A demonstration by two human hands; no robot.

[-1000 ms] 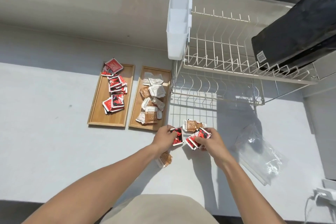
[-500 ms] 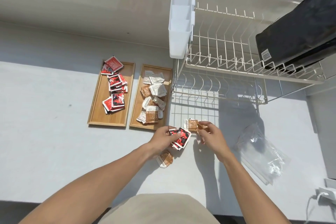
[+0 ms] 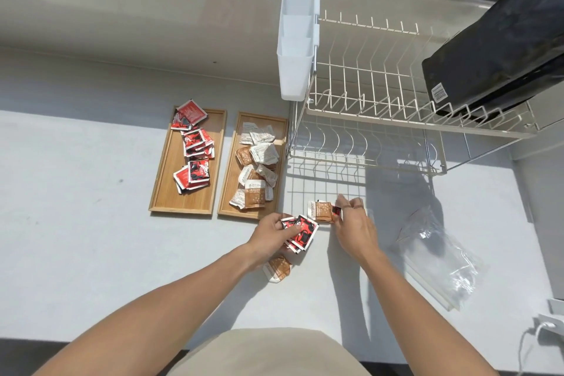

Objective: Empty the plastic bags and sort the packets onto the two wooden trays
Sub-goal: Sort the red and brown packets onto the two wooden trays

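The red packets have passed from the right hand to the left hand, which now clamps them fanned. The right hand's fingers pinch at the brown packet just beyond. The left tray, holding reds, lies up-left, nearer the left hand.

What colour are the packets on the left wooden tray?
Red, with black and white markings; the packets show in the head view, on the left tray.
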